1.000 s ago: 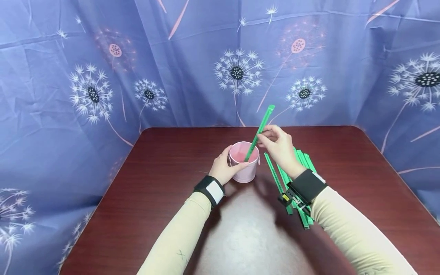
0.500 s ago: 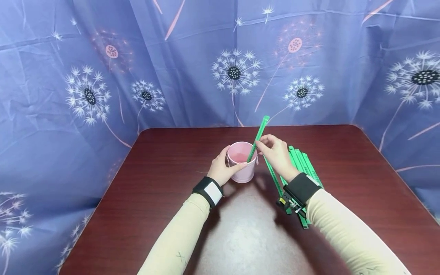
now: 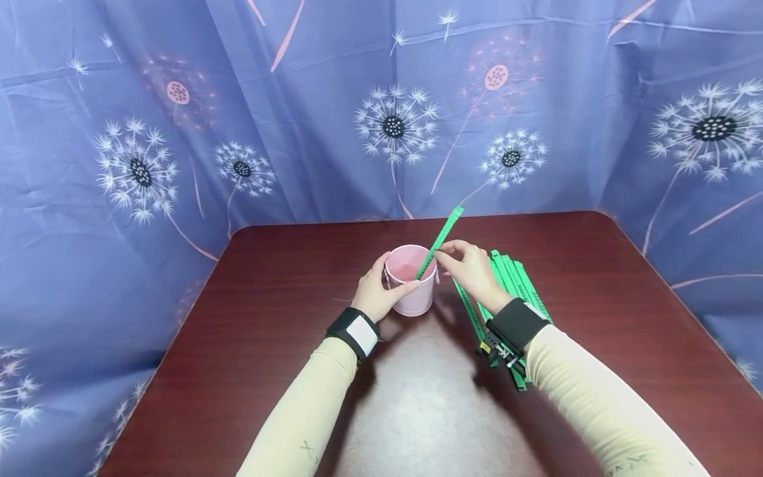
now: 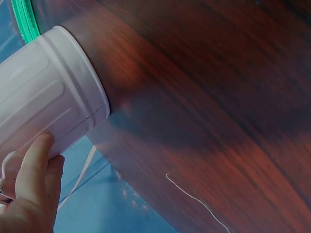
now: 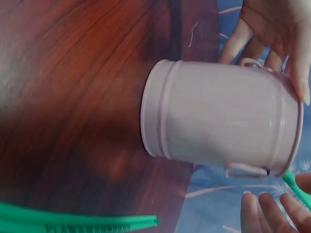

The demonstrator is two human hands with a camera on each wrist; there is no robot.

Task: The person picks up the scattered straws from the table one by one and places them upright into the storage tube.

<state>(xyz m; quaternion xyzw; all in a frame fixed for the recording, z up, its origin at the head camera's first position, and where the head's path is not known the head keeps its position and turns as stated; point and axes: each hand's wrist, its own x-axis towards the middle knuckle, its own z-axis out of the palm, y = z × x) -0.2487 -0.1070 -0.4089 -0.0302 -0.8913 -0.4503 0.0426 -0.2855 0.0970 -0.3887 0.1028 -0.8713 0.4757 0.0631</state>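
Note:
A small pink metal pail [image 3: 415, 301] stands upright on the table, with little loop handles on its sides. My left hand [image 3: 375, 291] holds it from the left, thumb along the near rim and fingers round the far side; the left wrist view shows fingers against its wall [image 4: 43, 97]. Over the opening, my right hand [image 3: 473, 270] pinches a slim, flat green stick-shaped packet [image 3: 446, 228] with dark print. Its lower end is inside the pail, and it leans right against the rim. The right wrist view shows a bit of this packet [image 5: 296, 189] beside the fingertips.
Several similar green packets [image 3: 517, 281] lie in a loose pile beneath and beyond my right wrist. A pale thread [image 4: 197, 199] lies on the dark red wooden table [image 3: 286, 298]. Behind the table's far edge hangs a blue dandelion-print curtain [image 3: 322, 132].
The green packet has gone lower into the pail and leans more to the right. My right hand has come down with it. My left hand keeps its hold; the whole head view has shifted slightly.

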